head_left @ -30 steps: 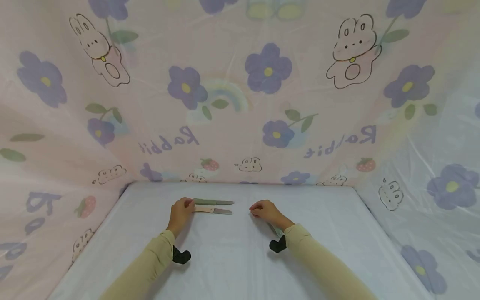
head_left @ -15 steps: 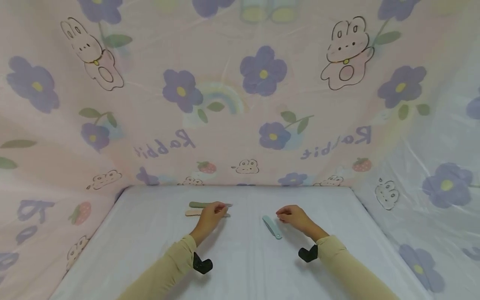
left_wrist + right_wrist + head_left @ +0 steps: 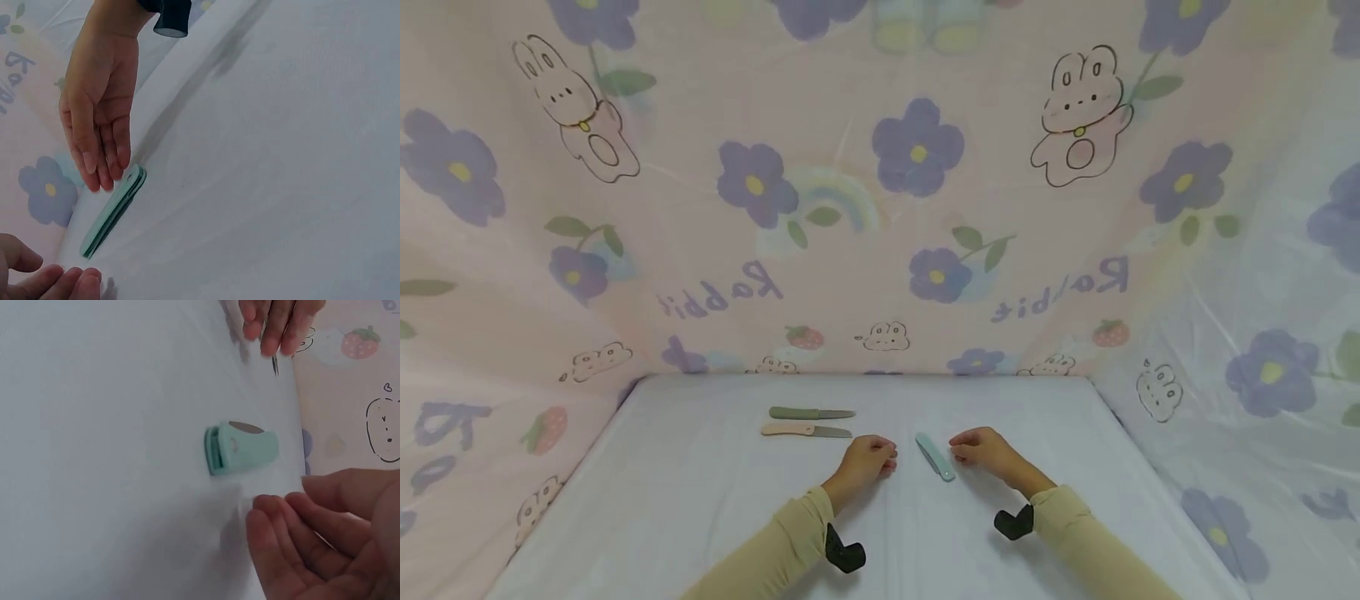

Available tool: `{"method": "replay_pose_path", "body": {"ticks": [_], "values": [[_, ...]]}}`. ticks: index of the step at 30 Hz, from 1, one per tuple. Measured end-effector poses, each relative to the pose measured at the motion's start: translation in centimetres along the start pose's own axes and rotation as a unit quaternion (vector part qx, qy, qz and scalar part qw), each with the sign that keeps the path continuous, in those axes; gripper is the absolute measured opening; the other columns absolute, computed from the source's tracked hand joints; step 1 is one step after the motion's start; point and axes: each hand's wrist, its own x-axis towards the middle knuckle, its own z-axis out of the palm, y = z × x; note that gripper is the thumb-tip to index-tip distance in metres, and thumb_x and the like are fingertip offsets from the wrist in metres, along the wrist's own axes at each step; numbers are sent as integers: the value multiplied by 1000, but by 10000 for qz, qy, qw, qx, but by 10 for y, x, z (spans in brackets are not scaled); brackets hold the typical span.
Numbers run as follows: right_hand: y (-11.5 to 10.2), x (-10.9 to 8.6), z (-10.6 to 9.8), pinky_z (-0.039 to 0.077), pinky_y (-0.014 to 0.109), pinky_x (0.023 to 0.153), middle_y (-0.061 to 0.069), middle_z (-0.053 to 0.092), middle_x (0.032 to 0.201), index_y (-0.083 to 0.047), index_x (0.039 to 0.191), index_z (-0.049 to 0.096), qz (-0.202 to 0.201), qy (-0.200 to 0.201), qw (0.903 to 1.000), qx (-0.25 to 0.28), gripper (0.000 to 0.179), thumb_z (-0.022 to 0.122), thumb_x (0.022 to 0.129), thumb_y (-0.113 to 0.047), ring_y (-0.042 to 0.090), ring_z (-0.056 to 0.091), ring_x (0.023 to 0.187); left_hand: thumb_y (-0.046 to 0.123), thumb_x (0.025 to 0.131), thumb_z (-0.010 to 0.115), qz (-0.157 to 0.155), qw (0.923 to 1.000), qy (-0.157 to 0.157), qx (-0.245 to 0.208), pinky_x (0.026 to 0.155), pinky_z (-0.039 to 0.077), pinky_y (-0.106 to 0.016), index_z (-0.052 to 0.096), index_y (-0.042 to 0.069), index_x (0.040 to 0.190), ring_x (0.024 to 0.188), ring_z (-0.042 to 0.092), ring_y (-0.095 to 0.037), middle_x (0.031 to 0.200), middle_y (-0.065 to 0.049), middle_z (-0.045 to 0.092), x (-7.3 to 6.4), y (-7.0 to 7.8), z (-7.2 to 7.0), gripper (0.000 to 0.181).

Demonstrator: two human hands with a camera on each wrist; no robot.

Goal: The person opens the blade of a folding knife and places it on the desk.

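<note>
A mint-green folding knife (image 3: 935, 457), folded closed, lies slanted on the white table between my two hands. My left hand (image 3: 867, 463) is just left of it, fingers loosely bent and holding nothing. On the knife's other side, my right hand (image 3: 988, 454) has its fingertips close to the handle, also without anything in them. The right wrist view shows the closed knife (image 3: 240, 449) end-on, with relaxed fingers (image 3: 281, 534) beside it. Farther left lie two unfolded knives, a green-handled knife (image 3: 808, 413) behind a beige-handled knife (image 3: 805, 430), both blades pointing right.
White cloth covers the table (image 3: 700, 500). A printed curtain (image 3: 842, 250) with flowers and rabbits rises behind it and along both sides. Black camera mounts (image 3: 846, 553) stick out at both wrists.
My left hand has left the green and beige knives and moved right, toward the mint one. My right hand has shifted right, uncovering the mint knife. The head view has turned slightly.
</note>
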Motion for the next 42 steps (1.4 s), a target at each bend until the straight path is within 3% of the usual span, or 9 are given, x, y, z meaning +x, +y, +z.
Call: {"method": "replay_pose_path", "body": {"ticks": [9,15,21,32,42], "values": [[-5,7,17,52,33,74,7,65,94,4,104,64,30,127,9999,-29,21,59,89,-9,17,60,79,13,94,53,-771,9952,-277,-530,70,54,-27,60,-8,107,77,63,-14,88,-10,64,0,2,32,25],[-10,11,26,51,32,70,9,65,93,6,103,65,-45,70,10000,-41,20,59,89,-7,17,59,76,12,93,53,-1108,9883,-342,-992,73,54,-28,57,-9,110,80,65,-17,92,-12,65,3,4,35,28],[-12,12,29,51,31,69,9,65,91,7,102,65,-16,65,10000,3,20,57,88,-5,19,59,76,11,92,54,-1317,9837,-333,-1180,75,54,-30,58,-9,110,81,65,-18,94,-14,65,5,7,37,28],[-16,10,32,52,32,67,8,64,85,7,97,65,356,119,9993,84,16,56,87,-2,18,58,73,8,91,55,-1360,9789,-320,-1494,75,54,-30,57,-11,109,80,65,-17,95,-16,65,8,3,39,26],[-12,5,33,55,34,73,13,66,92,11,104,60,1,-609,9930,1008,22,55,91,-5,20,63,80,6,90,56,-1302,9762,-377,-1693,78,53,-32,57,-12,110,84,65,-21,97,-18,64,4,3,31,26]]}}
